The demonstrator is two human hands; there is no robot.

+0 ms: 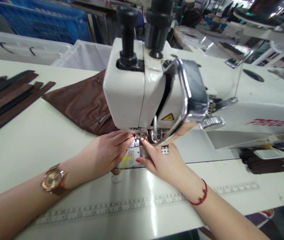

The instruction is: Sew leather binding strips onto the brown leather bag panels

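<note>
Head view: both hands at the needle area of the sewing machine [142, 90]. Left hand [104, 151] flat, fingers extended toward the presser foot [139, 135], holding nothing visible. Right hand [165, 160] fingertips pinched narrow right at the foot; cannot tell if thread is in the grip. Foot lies just ahead of both, touching distance. Brown leather piece [84, 103] behind-left of left hand on tabletop [19, 143]; dark strips [7, 96] far left.

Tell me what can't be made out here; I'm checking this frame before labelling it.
Head view:
- Needle point and fingertips of the left hand and right hand: hidden under the sewing machine head.
- Brown leather piece: right part behind the machine.
- Dark strips: cut off at the left edge.
- Ruler numbers: blurred.
</note>
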